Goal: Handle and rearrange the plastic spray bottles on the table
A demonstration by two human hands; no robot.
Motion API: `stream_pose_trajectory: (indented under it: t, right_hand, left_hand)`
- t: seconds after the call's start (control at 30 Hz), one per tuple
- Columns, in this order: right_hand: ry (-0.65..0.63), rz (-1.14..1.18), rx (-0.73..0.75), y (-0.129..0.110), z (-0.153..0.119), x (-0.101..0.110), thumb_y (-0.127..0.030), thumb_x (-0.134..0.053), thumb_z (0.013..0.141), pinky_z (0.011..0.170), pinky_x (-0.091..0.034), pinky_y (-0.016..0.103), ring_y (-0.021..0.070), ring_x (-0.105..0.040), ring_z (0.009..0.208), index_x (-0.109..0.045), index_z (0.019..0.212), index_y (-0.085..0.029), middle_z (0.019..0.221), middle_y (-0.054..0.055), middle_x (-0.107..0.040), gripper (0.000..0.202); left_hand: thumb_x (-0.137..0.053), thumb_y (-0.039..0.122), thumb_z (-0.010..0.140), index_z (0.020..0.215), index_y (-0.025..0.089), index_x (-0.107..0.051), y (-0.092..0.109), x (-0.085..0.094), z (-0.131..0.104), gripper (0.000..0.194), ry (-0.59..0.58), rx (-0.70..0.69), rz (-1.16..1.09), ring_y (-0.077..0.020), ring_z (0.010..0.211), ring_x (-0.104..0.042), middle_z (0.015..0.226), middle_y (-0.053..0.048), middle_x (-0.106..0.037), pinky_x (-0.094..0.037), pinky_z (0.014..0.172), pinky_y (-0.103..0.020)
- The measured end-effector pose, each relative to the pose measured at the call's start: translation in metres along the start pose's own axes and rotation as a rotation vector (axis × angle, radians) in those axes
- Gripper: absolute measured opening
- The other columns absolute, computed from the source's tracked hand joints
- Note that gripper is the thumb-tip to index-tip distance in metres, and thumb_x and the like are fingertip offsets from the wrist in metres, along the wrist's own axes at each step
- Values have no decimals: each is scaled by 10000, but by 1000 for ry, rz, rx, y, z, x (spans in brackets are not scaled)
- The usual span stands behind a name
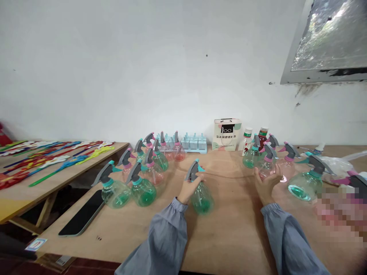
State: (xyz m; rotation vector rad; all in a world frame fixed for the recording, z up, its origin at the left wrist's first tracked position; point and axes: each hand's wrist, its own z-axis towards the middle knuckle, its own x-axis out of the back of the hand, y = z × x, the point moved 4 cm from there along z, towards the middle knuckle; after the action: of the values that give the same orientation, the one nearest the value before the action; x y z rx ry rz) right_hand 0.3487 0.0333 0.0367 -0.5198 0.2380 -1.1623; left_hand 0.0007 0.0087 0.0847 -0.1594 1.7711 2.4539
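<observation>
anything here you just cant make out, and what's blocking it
All in the head view:
- Left hand: some fingers hidden behind the green spray bottle it holds.
- Right hand: it covers part of the pink spray bottle, so contact is unclear.
- Right-edge spray bottle: body pixelated, cut off by the frame.
- Paper bag: lower print too small.
- Window: cut off by top and right edges.

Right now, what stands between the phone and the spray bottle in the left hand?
In the head view, two green spray bottles, then the left hand itself, come between the phone and the held bottle.
</observation>
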Motion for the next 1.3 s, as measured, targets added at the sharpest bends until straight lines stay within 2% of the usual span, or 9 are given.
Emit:
stream_pose_trajectory:
  t: [0.13,0.23,0.33,0.47,0.63,0.77,0.9,1.1,1.3]
  right_hand:
    - [-17,-59,-38,21,1,-9,-604,-659,820,1153,-240,617,425,-298,1416,-220,1495,-96,1496,294,-322,951]
    - [-33,-59,-116,32,-1,-15,-668,-615,807,1123,-267,652,445,-342,1382,-254,1480,-65,1465,298,-364,973]
    - [-73,-42,-126,35,-4,-17,-666,-605,799,1100,-305,643,427,-400,1326,-306,1452,-61,1401,278,-423,939]
    - [-96,-68,-90,19,-16,-12,-673,-640,759,1069,-331,626,402,-428,1262,-333,1419,-44,1329,265,-451,961]
    - [-204,-40,-33,-16,-41,-9,-696,-659,745,1031,-382,587,369,-469,1203,-334,1428,-80,1292,230,-472,975]
    - [-247,2,-21,-34,-49,-7,-711,-646,750,1008,-407,568,355,-479,1187,-365,1401,-124,1280,203,-470,921]
    - [-263,29,-22,-43,-49,-3,-711,-631,767,1012,-411,560,350,-482,1194,-382,1390,-127,1269,196,-479,889]
    - [-289,84,-17,-47,-52,0,-687,-633,782,1033,-399,565,340,-478,1207,-373,1401,-132,1280,189,-483,871]
    - [-312,101,-11,-47,-54,-1,-658,-648,785,1034,-405,562,340,-465,1226,-359,1412,-130,1311,193,-467,870]
  left_hand:
    - [-762,420,671,1167,176,-670,5,0,-2,560,-137,162,-248,-115,579,-628,990,-79,-748,-488,599,-252]
    - [-773,366,653,1070,146,-706,2,-1,-5,476,-258,239,-306,-118,610,-644,1021,-106,-751,-494,616,-246]
    - [-772,304,662,1038,161,-702,-1,0,-6,408,-312,223,-345,-102,619,-634,1094,-107,-740,-522,698,-277]
    - [-766,247,646,1006,194,-669,-2,-1,-7,376,-323,222,-433,-60,574,-566,1079,-66,-740,-532,861,-363]
    - [-720,217,605,943,169,-648,-2,-5,-9,349,-338,238,-452,-69,525,-537,1016,-79,-749,-535,809,-372]
    - [-667,167,577,967,170,-638,-5,-5,-9,391,-352,239,-460,-92,563,-586,1036,-86,-746,-530,809,-371]
    - [-645,169,540,949,164,-637,-9,-6,-8,409,-365,279,-448,-140,644,-642,954,-79,-745,-523,740,-332]
    - [-564,188,467,706,159,-598,-15,-9,-4,243,-251,258,-419,-131,579,-586,663,-26,-641,-421,546,-245]
    - [-582,176,478,854,159,-689,-13,-15,-7,391,-336,243,-402,-124,658,-586,825,-60,-722,-486,678,-270]
